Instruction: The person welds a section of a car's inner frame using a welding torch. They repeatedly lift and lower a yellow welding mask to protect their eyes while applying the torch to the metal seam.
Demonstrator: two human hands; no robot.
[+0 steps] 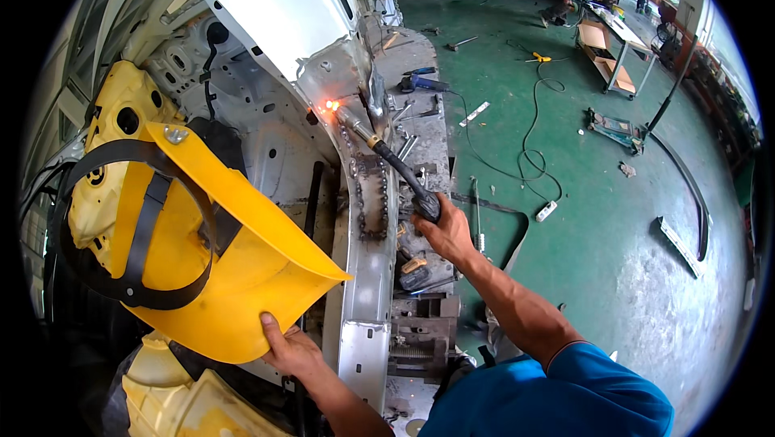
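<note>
Welding shield [218,251], yellow with black headband, held up at far left | left hand [289,350] grips its lower edge | bare car body panel [274,1] behind | welding torch [387,158] in closed right hand [446,231], tip glowing at panel seam | green floor [613,227] right.

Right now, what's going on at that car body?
A person is welding on a stripped car body. The right hand holds a welding torch whose tip glows orange against the metal seam. The left hand grips the lower edge of a yellow welding face shield, held beside the work. Tools lie on the bench alongside.
</note>
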